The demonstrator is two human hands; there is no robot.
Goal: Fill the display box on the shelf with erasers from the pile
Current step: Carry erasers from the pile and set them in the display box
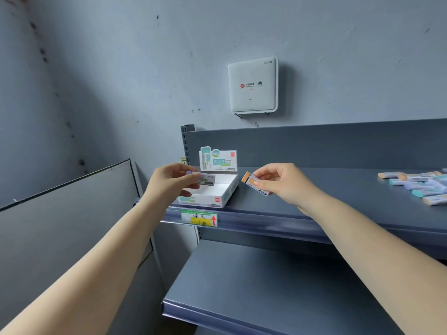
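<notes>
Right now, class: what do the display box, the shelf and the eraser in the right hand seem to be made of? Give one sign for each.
Display box: thin printed card, probably; folded edges, upright printed back panel.
Shelf: likely painted metal; smooth matte grey, slotted upright post.
Eraser in the right hand: probably rubber, orange end showing from a printed paper sleeve.

The one head-worn camera is looking forward and slightly down from close range, facing the grey shelf and the wall behind.
</notes>
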